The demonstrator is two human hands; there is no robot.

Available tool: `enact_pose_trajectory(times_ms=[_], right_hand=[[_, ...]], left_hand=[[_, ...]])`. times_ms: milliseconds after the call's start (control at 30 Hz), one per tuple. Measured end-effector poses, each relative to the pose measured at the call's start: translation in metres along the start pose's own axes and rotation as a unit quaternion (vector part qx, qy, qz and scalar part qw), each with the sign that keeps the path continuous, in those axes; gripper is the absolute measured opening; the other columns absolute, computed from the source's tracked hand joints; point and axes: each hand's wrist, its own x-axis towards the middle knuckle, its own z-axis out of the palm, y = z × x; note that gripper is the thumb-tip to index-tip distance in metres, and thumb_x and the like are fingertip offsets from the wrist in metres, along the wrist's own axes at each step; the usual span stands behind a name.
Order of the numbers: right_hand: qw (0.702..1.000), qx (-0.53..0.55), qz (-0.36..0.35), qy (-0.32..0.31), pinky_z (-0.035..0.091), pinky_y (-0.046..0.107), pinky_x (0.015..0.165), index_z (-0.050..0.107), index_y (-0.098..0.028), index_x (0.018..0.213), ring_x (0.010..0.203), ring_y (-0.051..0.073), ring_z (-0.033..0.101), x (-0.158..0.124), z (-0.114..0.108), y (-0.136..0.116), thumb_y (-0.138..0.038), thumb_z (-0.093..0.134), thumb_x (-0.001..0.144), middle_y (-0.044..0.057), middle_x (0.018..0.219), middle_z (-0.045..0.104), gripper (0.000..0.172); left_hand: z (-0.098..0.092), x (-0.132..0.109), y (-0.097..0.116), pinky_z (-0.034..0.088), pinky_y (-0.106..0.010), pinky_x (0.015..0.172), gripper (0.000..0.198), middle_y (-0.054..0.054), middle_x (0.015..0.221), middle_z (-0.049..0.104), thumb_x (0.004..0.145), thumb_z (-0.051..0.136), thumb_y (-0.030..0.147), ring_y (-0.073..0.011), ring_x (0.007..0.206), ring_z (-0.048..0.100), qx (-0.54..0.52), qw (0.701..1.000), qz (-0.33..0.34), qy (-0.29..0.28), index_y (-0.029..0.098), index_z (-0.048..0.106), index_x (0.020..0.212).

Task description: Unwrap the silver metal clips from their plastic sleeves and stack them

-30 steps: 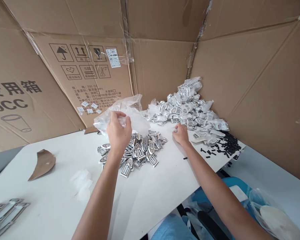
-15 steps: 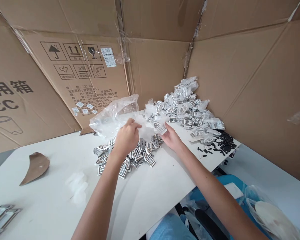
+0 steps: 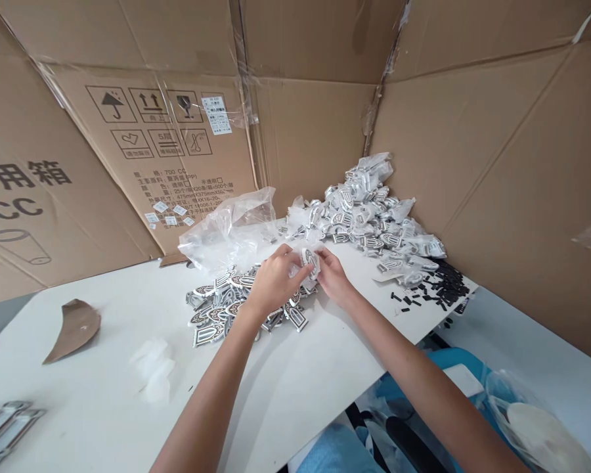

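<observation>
Holding a small arched silver piece [image 3: 311,261] up between both hands, just above the right part of a loose heap of similar bare pieces [image 3: 211,315], towards the back middle of the bench [image 3: 295,394]. Pinching the right side of that small piece with the fingers of the right hand [image 3: 331,270]. Meeting it from the other side with the left hand [image 3: 276,279], with the thumb laid against it and the fingers bent close together by some whitish translucent wrapping [image 3: 295,268]; partly hidden there, so cannot tell whether pinching or only touching.

Behind the loose heap, near the back edge: a large crumpled clear bag [image 3: 231,226]. Right of it, from the back edge down towards the right corner: a taller heap of wrapped pieces [image 3: 369,220], and just beside it, at that corner, a scatter of small black strips [image 3: 446,286]. On the left half: thin white sheets [image 3: 152,369] and, further left, a curved cardboard scrap [image 3: 75,328]. At the near left: long silver frames [image 3: 12,430], cut off by the view. Behind the bench: tall cardboard walls [image 3: 305,131] with printed signs and small stickers [image 3: 170,220]. Below the near right edge: a blue container [image 3: 460,358].
</observation>
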Motion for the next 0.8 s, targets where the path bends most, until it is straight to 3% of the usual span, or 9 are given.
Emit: enact_pose_trajectory(times_ms=[100, 267, 333, 467, 600, 700, 800], right_hand=[[0.99, -0.129, -0.063, 0.004, 0.054, 0.034, 0.08, 0.067, -0.031, 0.098, 0.087, 0.022, 0.065, -0.004, 0.001, 0.008, -0.059, 0.079, 0.09, -0.001, 0.092, 0.071, 0.031], [0.958, -0.262, -0.112, -0.033, 0.052, 0.036, 0.081, 0.068, -0.031, 0.108, 0.084, 0.024, 0.065, -0.005, -0.003, 0.014, -0.049, 0.065, 0.102, 0.0, 0.094, 0.07, 0.019], [0.917, -0.373, -0.136, -0.032, 0.053, 0.038, 0.09, 0.069, -0.029, 0.106, 0.094, 0.025, 0.066, 0.0, -0.01, 0.013, -0.042, 0.061, 0.103, 0.003, 0.101, 0.07, 0.015], [0.789, -0.608, -0.091, -0.003, 0.047, 0.045, 0.11, 0.071, -0.025, 0.102, 0.123, 0.031, 0.059, 0.025, -0.032, 0.016, -0.031, 0.056, 0.103, 0.011, 0.12, 0.068, 0.017], [0.751, -0.659, -0.027, 0.018, 0.042, 0.06, 0.112, 0.073, -0.02, 0.107, 0.136, 0.042, 0.05, 0.055, -0.055, 0.027, -0.021, 0.059, 0.096, 0.02, 0.15, 0.058, 0.018], [0.73, -0.683, -0.017, 0.003, 0.037, 0.062, 0.115, 0.073, -0.02, 0.109, 0.147, 0.043, 0.04, 0.074, -0.064, 0.032, -0.013, 0.056, 0.094, 0.016, 0.173, 0.042, 0.024], [0.716, -0.698, -0.025, -0.019, 0.034, 0.059, 0.117, 0.072, -0.021, 0.119, 0.149, 0.04, 0.039, 0.087, -0.066, 0.036, -0.009, 0.052, 0.094, 0.011, 0.177, 0.039, 0.034]], left_hand=[[-0.002, 0.001, -0.002, 0.049, -0.037, 0.075, 0.032, -0.007, 0.109, 0.071, 0.105, 0.064, 0.049, -0.0242, 0.081, 0.07, 0.018, 0.999, -0.022, 0.021, 0.023, 0.075, 0.09], [-0.007, 0.002, -0.007, 0.045, -0.037, 0.07, 0.029, -0.007, 0.109, 0.072, 0.106, 0.065, 0.044, -0.0241, 0.08, 0.069, 0.041, 0.995, -0.052, 0.073, 0.023, 0.075, 0.089], [-0.01, 0.002, -0.011, 0.044, -0.036, 0.07, 0.027, -0.006, 0.107, 0.072, 0.104, 0.069, 0.042, -0.024, 0.08, 0.069, 0.044, 0.994, -0.058, 0.079, 0.023, 0.075, 0.086], [-0.02, 0.001, -0.018, 0.044, -0.036, 0.071, 0.024, -0.004, 0.102, 0.072, 0.095, 0.081, 0.037, -0.0233, 0.08, 0.068, 0.05, 0.995, -0.066, 0.062, 0.023, 0.073, 0.078], [-0.03, 0.001, -0.021, 0.046, -0.036, 0.075, 0.023, -0.003, 0.102, 0.074, 0.094, 0.082, 0.033, -0.023, 0.083, 0.069, 0.045, 0.995, -0.072, 0.048, 0.024, 0.073, 0.075], [-0.036, 0.0, -0.024, 0.047, -0.037, 0.076, 0.018, -0.004, 0.105, 0.075, 0.095, 0.076, 0.028, -0.0235, 0.084, 0.069, 0.058, 0.995, -0.068, 0.048, 0.024, 0.075, 0.078], [-0.04, -0.002, -0.029, 0.047, -0.037, 0.075, 0.016, -0.004, 0.106, 0.075, 0.096, 0.071, 0.023, -0.0234, 0.083, 0.069, 0.07, 0.995, -0.06, 0.044, 0.024, 0.076, 0.081]])
